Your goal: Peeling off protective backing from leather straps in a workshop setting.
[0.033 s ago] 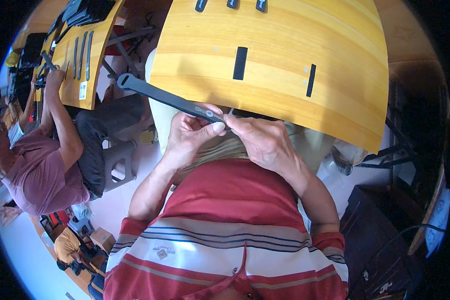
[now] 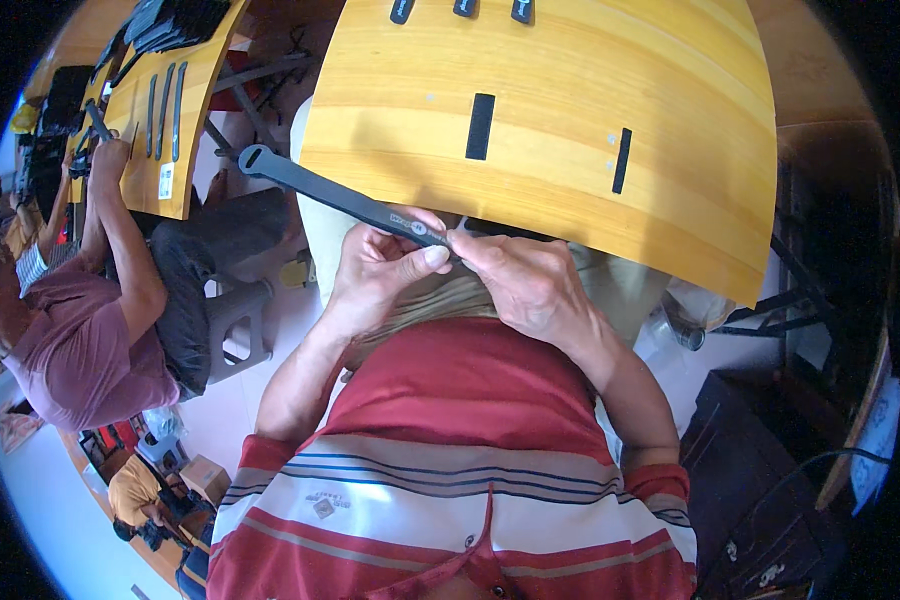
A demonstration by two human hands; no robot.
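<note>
A long black strap (image 2: 325, 196) with a printed label and a slotted, rounded tip slants over my lap at the table's near edge. My left hand (image 2: 380, 270) grips its lower end, thumb on top. My right hand (image 2: 530, 282) is pinched on the same end. On the yellow wooden table (image 2: 690, 80) lie two short black strips (image 2: 480, 126) (image 2: 622, 160), with several labeled black pieces (image 2: 464, 5) along the far edge.
At left, a co-worker (image 2: 80, 350) sits on a grey stool (image 2: 236, 340) at another wooden table (image 2: 195, 120) holding straps and a black stack (image 2: 175, 22). More people (image 2: 142, 495) are at lower left. A dark piece of furniture (image 2: 730, 470) stands at right.
</note>
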